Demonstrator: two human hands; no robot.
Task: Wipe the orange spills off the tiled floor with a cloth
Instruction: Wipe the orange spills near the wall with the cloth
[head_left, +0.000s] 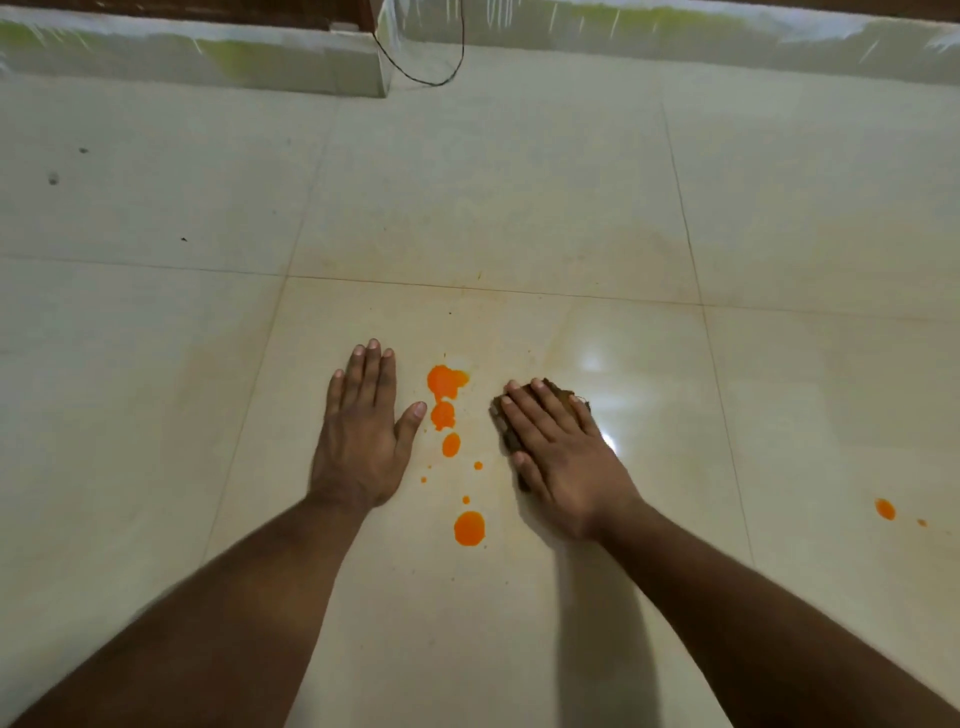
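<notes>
A line of orange spills (445, 383) runs down the cream tiled floor (519, 208) between my two hands, from a large blot at the top to a round drop (469, 528) nearest me. My left hand (361, 436) lies flat on the tile just left of the spills, fingers straight. My right hand (558, 452) presses flat on a small brown cloth (506, 436), which lies to the right of the spills and is mostly hidden under the palm. Two more orange drops (884, 508) sit far right.
A low skirting (208, 62) runs along the far edge, with a corner jutting out at the top centre. A thin black cable (431, 80) loops on the floor beside that corner. Small dark specks (53, 179) dot the tile at far left.
</notes>
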